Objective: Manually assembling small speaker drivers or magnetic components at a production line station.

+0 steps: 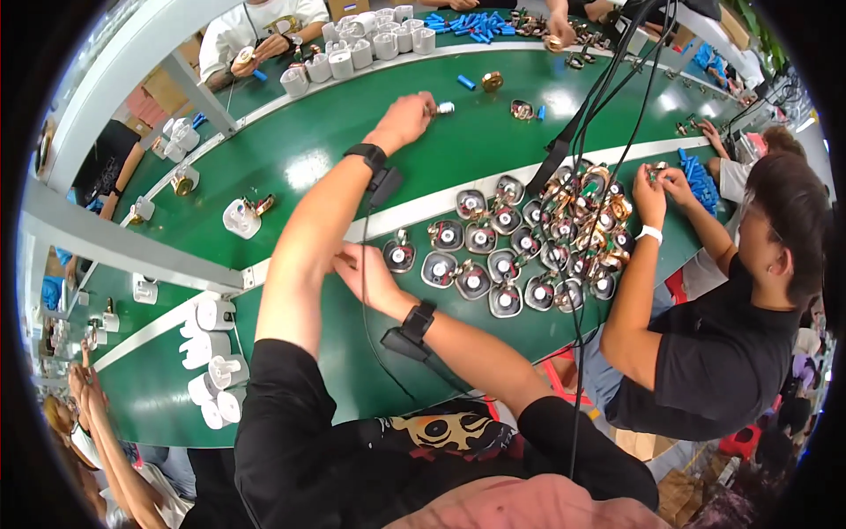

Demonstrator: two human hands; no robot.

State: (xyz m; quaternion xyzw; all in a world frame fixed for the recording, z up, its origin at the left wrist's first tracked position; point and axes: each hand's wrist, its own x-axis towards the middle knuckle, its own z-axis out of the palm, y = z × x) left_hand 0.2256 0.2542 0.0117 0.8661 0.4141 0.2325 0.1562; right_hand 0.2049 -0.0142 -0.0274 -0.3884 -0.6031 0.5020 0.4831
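My left hand (404,119) reaches far out over the green belt (335,132), its fingers closed on a small white and silver part (443,108). My right hand (366,275) lies flat on the belt close to me, fingers spread, their tips hidden behind my left forearm. It is beside a round silver motor part (398,256), the nearest of a cluster of several such parts (507,264). Both wrists carry black bands.
A co-worker in a black shirt sits at right, hands (656,181) on a part above a heap of wired parts (586,207). Black cables (599,132) hang across. White housings (374,40), blue cylinders (476,25) far; more white housings (211,353) near left.
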